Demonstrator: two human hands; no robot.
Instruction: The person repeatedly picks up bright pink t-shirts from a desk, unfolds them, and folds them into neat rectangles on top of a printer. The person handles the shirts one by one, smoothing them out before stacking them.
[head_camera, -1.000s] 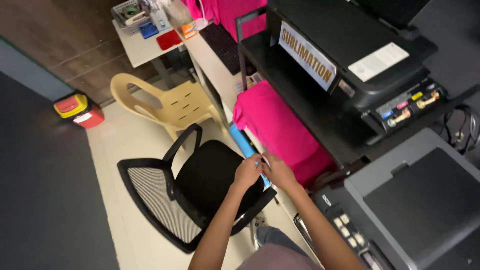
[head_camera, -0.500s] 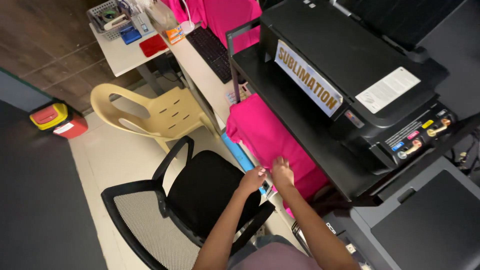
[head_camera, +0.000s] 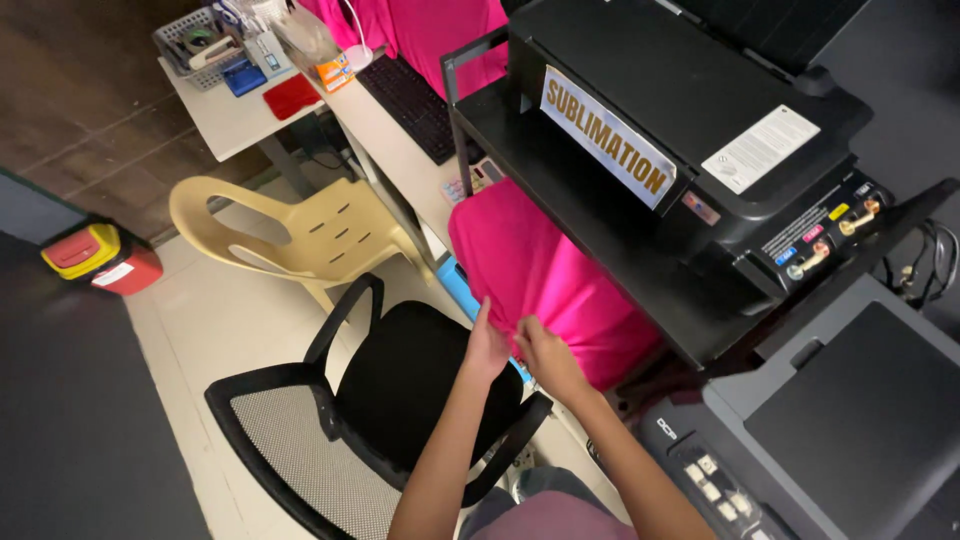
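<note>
Pale tiled floor is observed. A black mesh-backed office chair and cream plastic chair are positioned beside a white desk; walling appears wood-panelled.

Two bare forearms enter from the bottom edge of the head view, no sleeves visible anywhere along them. Left hand and right hand: no gloves, no rings, no watch or wristbands visible. Nails too small to make out. Below the arms, at the bottom edge, a mauve-pink garment covers the torso or lap, plain, no print visible. Just above it, a patch of grey-blue fabric, denim-like.
</note>
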